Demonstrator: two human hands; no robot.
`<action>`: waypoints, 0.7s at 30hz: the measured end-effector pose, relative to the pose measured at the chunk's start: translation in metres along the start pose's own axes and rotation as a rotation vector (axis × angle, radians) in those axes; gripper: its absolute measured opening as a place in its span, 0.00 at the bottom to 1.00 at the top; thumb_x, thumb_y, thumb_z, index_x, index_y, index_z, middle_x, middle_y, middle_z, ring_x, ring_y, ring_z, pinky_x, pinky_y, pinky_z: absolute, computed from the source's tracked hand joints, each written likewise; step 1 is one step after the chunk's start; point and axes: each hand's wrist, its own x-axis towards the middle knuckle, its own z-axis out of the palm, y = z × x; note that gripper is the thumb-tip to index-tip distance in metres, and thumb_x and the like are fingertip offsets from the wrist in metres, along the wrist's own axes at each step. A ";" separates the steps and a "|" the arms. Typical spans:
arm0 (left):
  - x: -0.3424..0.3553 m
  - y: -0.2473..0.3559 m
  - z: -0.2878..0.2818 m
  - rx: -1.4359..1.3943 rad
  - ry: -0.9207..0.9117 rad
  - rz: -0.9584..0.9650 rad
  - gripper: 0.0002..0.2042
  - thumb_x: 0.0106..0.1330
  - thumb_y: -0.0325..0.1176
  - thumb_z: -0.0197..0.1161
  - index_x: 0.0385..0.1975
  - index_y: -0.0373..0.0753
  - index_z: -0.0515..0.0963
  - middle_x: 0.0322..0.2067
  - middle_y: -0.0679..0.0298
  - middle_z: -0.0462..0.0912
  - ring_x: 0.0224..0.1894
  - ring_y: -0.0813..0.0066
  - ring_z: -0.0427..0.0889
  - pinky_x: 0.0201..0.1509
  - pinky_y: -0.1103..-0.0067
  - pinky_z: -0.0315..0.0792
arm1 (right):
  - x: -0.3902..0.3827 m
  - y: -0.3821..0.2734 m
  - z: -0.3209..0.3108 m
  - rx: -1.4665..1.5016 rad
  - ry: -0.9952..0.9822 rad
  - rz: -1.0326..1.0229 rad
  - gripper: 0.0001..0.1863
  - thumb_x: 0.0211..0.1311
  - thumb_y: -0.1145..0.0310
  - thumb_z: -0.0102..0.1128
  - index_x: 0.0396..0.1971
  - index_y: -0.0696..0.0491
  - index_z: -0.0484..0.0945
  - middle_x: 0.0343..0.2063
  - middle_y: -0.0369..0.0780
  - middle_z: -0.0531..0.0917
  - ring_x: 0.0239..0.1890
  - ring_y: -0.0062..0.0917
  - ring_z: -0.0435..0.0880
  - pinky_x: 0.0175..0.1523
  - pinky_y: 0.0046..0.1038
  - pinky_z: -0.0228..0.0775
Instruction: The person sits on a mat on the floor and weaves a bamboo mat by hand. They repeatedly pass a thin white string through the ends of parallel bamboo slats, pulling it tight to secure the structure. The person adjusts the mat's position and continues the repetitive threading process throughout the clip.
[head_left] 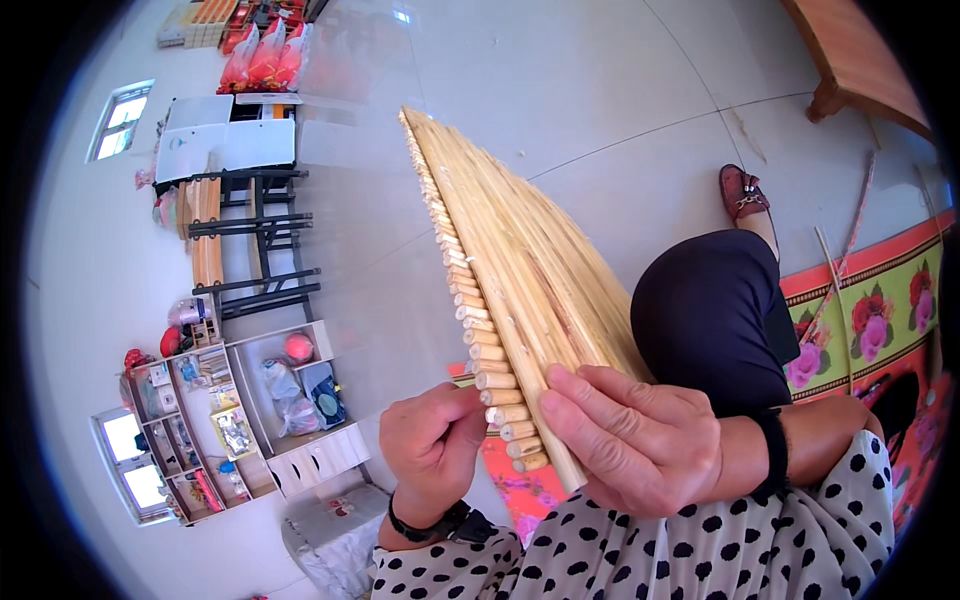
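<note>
A long panel of pale dried stalks, laid side by side, slants from my lap toward the far middle. Its cut round ends line the left side, and one stalk lies crosswise over them along that edge. My right hand grips this edge near its close end, thumb and fingers pressed on the crosswise stalk. Beside the cut ends, my left hand is closed in a pinch, its fingertips against the stalk ends. Whatever those fingertips hold is too small to make out.
My bent knee is right of the panel. A flowered mat with loose thin stalks lies on the right, below a wooden table. Shelves, folded black-legged furniture and red bags stand along the left wall.
</note>
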 end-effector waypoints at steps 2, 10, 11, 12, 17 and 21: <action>0.001 -0.001 0.001 -0.007 -0.004 0.000 0.06 0.55 0.19 0.64 0.32 0.33 0.80 0.17 0.59 0.77 0.16 0.70 0.75 0.20 0.79 0.64 | 0.000 0.001 -0.002 0.006 -0.028 -0.010 0.23 0.42 0.75 0.60 0.44 0.63 0.82 0.38 0.51 0.85 0.30 0.33 0.86 0.29 0.22 0.79; 0.001 0.001 0.001 -0.031 -0.010 -0.037 0.05 0.55 0.18 0.63 0.31 0.32 0.80 0.18 0.59 0.77 0.17 0.70 0.76 0.21 0.80 0.66 | 0.001 0.002 -0.005 0.023 -0.052 -0.024 0.20 0.46 0.78 0.57 0.43 0.65 0.81 0.37 0.52 0.85 0.33 0.37 0.88 0.30 0.24 0.80; 0.002 0.004 0.000 -0.025 -0.012 -0.043 0.05 0.55 0.18 0.63 0.31 0.32 0.80 0.18 0.59 0.77 0.17 0.70 0.76 0.21 0.80 0.66 | 0.001 0.002 -0.005 0.029 -0.047 -0.022 0.20 0.46 0.78 0.57 0.43 0.65 0.81 0.37 0.52 0.85 0.33 0.37 0.88 0.30 0.24 0.80; 0.002 0.007 -0.001 -0.018 -0.014 -0.049 0.05 0.55 0.18 0.63 0.31 0.32 0.80 0.18 0.59 0.77 0.17 0.70 0.77 0.22 0.80 0.66 | 0.002 0.001 -0.005 0.035 -0.042 -0.020 0.20 0.47 0.78 0.58 0.43 0.65 0.81 0.37 0.52 0.85 0.33 0.37 0.88 0.30 0.24 0.80; 0.004 0.008 0.000 0.001 -0.017 -0.035 0.05 0.55 0.18 0.63 0.31 0.32 0.80 0.19 0.59 0.79 0.18 0.69 0.77 0.22 0.80 0.67 | 0.001 0.001 -0.004 0.024 -0.050 -0.019 0.19 0.48 0.77 0.59 0.43 0.65 0.81 0.37 0.52 0.85 0.33 0.36 0.88 0.31 0.24 0.80; 0.005 0.014 -0.003 0.092 -0.049 -0.065 0.04 0.58 0.19 0.62 0.32 0.32 0.80 0.21 0.59 0.80 0.19 0.70 0.79 0.24 0.81 0.68 | -0.001 0.001 -0.005 -0.005 -0.069 -0.022 0.19 0.50 0.74 0.62 0.44 0.65 0.81 0.38 0.53 0.85 0.33 0.36 0.88 0.31 0.24 0.80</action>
